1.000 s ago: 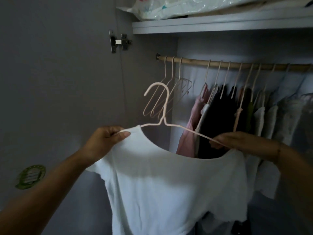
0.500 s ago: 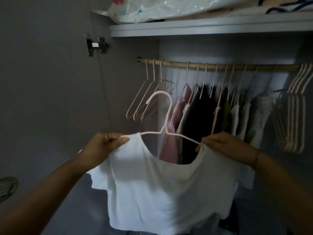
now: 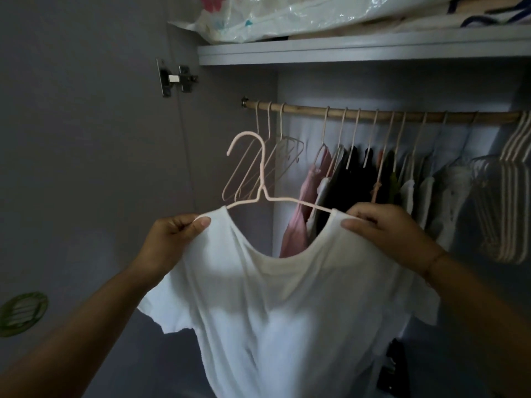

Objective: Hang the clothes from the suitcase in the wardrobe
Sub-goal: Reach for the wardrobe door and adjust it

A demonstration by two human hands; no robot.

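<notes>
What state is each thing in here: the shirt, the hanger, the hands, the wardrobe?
White T-shirt: draped on the pink hanger, held up, not yet hung.
Pink hanger: inside the shirt's neck, hook free of the wooden rail.
Left hand: pinches the shirt's left shoulder.
Right hand: grips its right shoulder.
Wardrobe door: open.
Wooden rail: carries hung clothes and empty hangers.

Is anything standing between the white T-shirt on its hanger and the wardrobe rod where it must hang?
Nothing visible blocks the white T-shirt. The rod has a bare stretch between the three empty hangers and the hung clothes; the held hanger is below it.
</notes>
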